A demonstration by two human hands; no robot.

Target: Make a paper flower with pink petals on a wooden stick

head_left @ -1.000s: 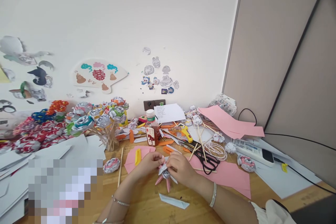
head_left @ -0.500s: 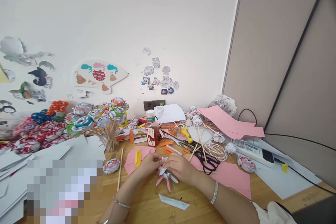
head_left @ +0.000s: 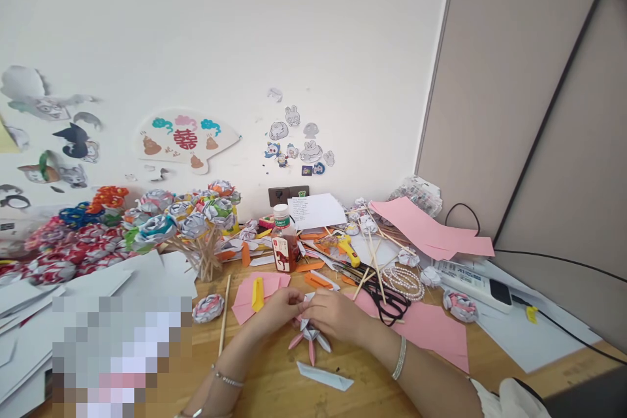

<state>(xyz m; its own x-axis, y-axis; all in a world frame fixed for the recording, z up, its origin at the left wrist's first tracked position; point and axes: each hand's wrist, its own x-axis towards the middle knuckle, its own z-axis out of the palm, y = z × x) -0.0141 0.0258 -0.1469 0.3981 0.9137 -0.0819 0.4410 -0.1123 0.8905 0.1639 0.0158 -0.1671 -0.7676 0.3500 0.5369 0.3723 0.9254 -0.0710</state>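
My left hand (head_left: pixel 278 309) and my right hand (head_left: pixel 335 315) meet over the wooden desk (head_left: pixel 264 385), both pinching a small folded paper flower (head_left: pixel 310 336) with pink and white pointed petals that hang below my fingers. A folded white paper strip (head_left: pixel 324 376) lies on the desk just in front of my hands. A pink paper sheet with a yellow strip (head_left: pixel 257 293) lies behind my left hand. Each wrist wears a thin bracelet.
Paper roses on sticks (head_left: pixel 191 225) crowd the back left. A small red-labelled bottle (head_left: pixel 282 247), black scissors (head_left: pixel 386 300), a bead string (head_left: pixel 404 280), wooden skewers (head_left: pixel 224 313), pink sheets (head_left: pixel 431 228) and a white power strip (head_left: pixel 473 282) lie around. A blurred patch covers the lower left.
My hands have closed in tighter over the paper flower and shifted it slightly; its petals now point more downward. Nothing else has moved.
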